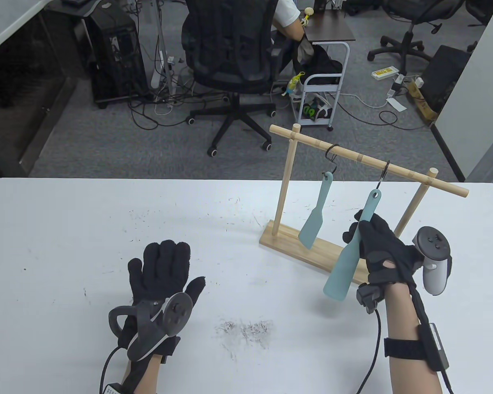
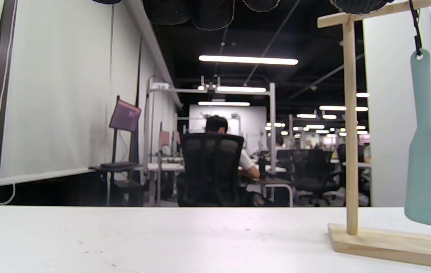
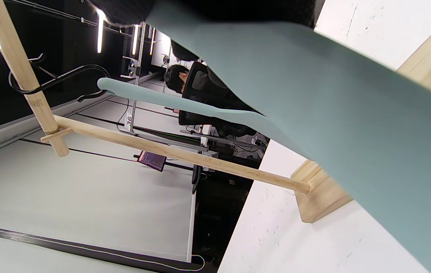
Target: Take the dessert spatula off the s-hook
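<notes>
I am seeing the right hand (image 1: 378,246) gripping the handle of a teal dessert spatula (image 1: 353,246) at lower right of the table view; its fingers are wrapping around the handle just above where the blade is widening. The spatula's top hole is sitting at the bottom of a black s-hook (image 1: 384,174) that is hanging from the wooden rail of the rack (image 1: 365,160), and the blade is angling down and left, toward the bottom edge of the frame. From here I cannot tell whether the hole is clear of the hook tip. A second teal spatula (image 1: 317,213) is hanging from another s-hook (image 1: 332,158) farther left on the same rail, untouched; I am also catching it at the right edge of the left wrist view. The left hand (image 1: 162,271) is lying flat at lower left, palm down on the white table (image 1: 86,230), fingers spread wide and holding nothing. In the right wrist view the gripped blade is filling the right side of the frame.
</notes>
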Action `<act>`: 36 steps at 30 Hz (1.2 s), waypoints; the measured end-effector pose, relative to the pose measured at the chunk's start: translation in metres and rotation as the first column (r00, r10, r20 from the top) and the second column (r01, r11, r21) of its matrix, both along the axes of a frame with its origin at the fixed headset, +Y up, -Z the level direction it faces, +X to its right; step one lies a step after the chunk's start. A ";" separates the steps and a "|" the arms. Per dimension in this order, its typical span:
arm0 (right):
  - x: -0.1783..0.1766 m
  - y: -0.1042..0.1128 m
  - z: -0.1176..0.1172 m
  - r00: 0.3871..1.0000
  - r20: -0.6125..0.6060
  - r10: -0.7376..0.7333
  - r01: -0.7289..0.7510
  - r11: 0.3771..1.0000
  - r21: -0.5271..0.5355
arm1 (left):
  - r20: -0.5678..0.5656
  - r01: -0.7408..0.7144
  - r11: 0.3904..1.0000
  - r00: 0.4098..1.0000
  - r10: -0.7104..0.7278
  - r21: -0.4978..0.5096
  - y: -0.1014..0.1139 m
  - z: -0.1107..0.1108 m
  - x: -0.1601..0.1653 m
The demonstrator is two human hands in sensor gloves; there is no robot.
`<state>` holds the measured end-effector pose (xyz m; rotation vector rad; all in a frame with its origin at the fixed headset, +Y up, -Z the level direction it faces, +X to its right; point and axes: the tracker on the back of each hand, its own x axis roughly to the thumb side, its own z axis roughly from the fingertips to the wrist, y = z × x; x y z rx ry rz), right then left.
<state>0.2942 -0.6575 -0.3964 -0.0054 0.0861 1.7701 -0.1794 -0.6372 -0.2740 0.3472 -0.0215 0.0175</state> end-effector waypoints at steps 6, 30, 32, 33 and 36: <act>0.000 0.000 0.001 1.000 -0.005 0.002 -0.002 1.000 0.003 | 0.001 -0.005 1.000 1.000 0.005 0.003 0.000 -0.001 0.000; -0.003 0.004 0.006 0.999 -0.031 0.007 -0.007 1.000 0.018 | -0.004 0.000 1.000 1.000 0.000 -0.013 -0.001 0.000 -0.001; -0.003 0.004 0.006 0.999 -0.032 0.007 -0.007 1.000 0.020 | -0.005 0.000 1.000 1.000 0.000 -0.014 -0.001 0.000 -0.001; -0.003 0.004 0.006 0.999 -0.031 0.007 -0.007 1.000 0.021 | -0.005 -0.001 1.000 1.000 0.001 -0.014 -0.001 0.000 -0.001; -0.003 0.004 0.007 0.999 -0.036 0.003 -0.002 1.000 0.021 | -0.005 -0.001 1.000 1.000 0.001 -0.015 -0.001 -0.001 -0.001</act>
